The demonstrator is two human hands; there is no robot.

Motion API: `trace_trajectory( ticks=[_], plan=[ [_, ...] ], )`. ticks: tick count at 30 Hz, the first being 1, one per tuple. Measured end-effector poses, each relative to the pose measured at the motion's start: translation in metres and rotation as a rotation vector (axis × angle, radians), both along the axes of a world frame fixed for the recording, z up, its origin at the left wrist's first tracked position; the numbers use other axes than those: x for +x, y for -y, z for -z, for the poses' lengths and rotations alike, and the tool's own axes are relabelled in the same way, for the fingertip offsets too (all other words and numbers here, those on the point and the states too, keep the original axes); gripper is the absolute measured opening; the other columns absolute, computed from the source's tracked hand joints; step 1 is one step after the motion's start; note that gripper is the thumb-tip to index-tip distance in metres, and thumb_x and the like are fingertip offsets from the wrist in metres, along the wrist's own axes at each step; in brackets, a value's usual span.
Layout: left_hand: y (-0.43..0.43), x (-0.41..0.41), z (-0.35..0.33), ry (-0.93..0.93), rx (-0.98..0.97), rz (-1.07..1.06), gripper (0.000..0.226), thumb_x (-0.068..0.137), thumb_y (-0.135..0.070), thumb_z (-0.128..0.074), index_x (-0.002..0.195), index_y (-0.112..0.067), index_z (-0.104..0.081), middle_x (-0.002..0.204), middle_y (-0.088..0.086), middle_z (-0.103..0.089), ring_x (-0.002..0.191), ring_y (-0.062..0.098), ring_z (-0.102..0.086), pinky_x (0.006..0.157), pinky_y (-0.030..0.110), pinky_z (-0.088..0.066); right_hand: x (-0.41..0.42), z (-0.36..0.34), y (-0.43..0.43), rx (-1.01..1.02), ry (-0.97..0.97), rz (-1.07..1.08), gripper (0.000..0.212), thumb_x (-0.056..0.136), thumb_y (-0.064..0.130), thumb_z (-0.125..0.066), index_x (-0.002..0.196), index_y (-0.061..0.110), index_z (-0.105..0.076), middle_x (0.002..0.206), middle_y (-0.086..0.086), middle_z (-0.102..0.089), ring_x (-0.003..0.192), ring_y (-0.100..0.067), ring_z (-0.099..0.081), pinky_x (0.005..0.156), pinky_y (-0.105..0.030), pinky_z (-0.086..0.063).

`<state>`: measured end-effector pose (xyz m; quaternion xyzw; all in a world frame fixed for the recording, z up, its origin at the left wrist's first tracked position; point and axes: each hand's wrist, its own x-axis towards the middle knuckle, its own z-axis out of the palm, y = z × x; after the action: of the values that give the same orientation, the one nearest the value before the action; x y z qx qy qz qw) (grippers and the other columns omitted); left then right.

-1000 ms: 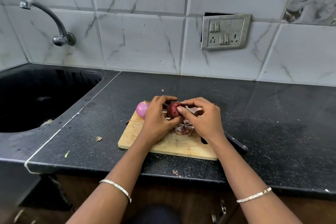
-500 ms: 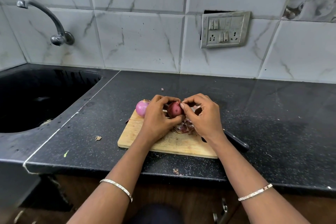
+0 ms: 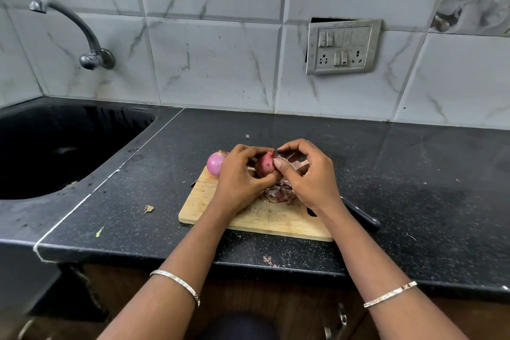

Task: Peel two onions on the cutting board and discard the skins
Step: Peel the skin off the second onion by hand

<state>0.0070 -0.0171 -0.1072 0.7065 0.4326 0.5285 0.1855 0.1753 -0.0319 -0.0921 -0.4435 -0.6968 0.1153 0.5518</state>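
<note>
A wooden cutting board (image 3: 265, 222) lies on the black counter. My left hand (image 3: 240, 176) grips a dark red onion (image 3: 265, 164) just above the board. My right hand (image 3: 309, 176) pinches the onion's skin at its right side with thumb and fingers. A peeled, pale pink onion (image 3: 215, 163) sits at the board's far left corner, partly hidden behind my left hand. A heap of loose skins (image 3: 278, 192) lies on the board under my hands.
A black-handled knife (image 3: 364, 218) lies at the board's right edge, partly under my right wrist. A black sink (image 3: 55, 152) with a tap (image 3: 82, 33) is to the left. Small skin scraps (image 3: 149, 208) dot the counter. A switch plate (image 3: 343, 45) is on the tiled wall.
The onion has turned slightly between my hands and looks lighter red on its facing side. My right fingers have shifted along its skin. Both hands stay over the board.
</note>
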Motion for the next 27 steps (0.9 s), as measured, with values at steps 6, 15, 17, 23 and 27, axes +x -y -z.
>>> trace_trajectory(
  ticks=[6, 15, 17, 23, 27],
  plan=[
    [-0.001, 0.001, 0.0, -0.06, 0.001, 0.029, 0.049, 0.072, -0.022, -0.089, 0.118, -0.026, -0.073, 0.107, -0.007, -0.057, 0.098, 0.007, -0.063, 0.084, 0.029, -0.06, 0.001, -0.003, 0.002, -0.066, -0.028, 0.017, 0.009, 0.085, 0.023, -0.081, 0.089, 0.023, -0.073, 0.089, 0.01, -0.07, 0.091, -0.008, -0.065, 0.084, -0.041, -0.054],
    [0.001, 0.003, -0.001, -0.08, -0.017, 0.051, 0.053, 0.069, -0.026, -0.093, 0.118, -0.027, -0.073, 0.108, -0.003, -0.058, 0.096, 0.009, -0.063, 0.082, 0.03, -0.061, 0.002, 0.005, -0.007, -0.124, 0.077, -0.03, 0.011, 0.095, 0.004, -0.063, 0.097, 0.014, -0.065, 0.1, 0.003, -0.062, 0.097, -0.017, -0.059, 0.09, -0.045, -0.051],
    [0.001, 0.003, 0.0, -0.064, -0.023, 0.047, 0.053, 0.07, -0.027, -0.093, 0.119, -0.027, -0.072, 0.108, -0.003, -0.059, 0.097, 0.01, -0.063, 0.083, 0.035, -0.061, 0.003, 0.007, -0.009, -0.124, 0.073, -0.048, 0.009, 0.097, 0.006, -0.06, 0.099, 0.014, -0.063, 0.101, 0.002, -0.061, 0.1, -0.019, -0.059, 0.091, -0.045, -0.051],
    [0.002, 0.001, -0.002, -0.049, -0.033, 0.034, 0.054, 0.072, -0.033, -0.091, 0.122, -0.025, -0.072, 0.109, -0.002, -0.06, 0.101, 0.011, -0.063, 0.087, 0.037, -0.059, 0.005, 0.006, -0.006, -0.173, -0.031, -0.081, 0.005, 0.102, 0.013, -0.058, 0.101, 0.012, -0.063, 0.101, -0.003, -0.069, 0.098, -0.017, -0.064, 0.085, -0.028, -0.052],
    [0.002, 0.0, -0.002, -0.039, -0.037, 0.024, 0.054, 0.075, -0.035, -0.09, 0.124, -0.021, -0.071, 0.111, -0.001, -0.061, 0.102, 0.011, -0.063, 0.089, 0.029, -0.057, 0.005, 0.004, -0.003, -0.184, -0.099, -0.077, 0.008, 0.103, 0.015, -0.056, 0.098, 0.018, -0.062, 0.101, 0.002, -0.073, 0.096, -0.014, -0.068, 0.083, -0.036, -0.057]
  ],
)
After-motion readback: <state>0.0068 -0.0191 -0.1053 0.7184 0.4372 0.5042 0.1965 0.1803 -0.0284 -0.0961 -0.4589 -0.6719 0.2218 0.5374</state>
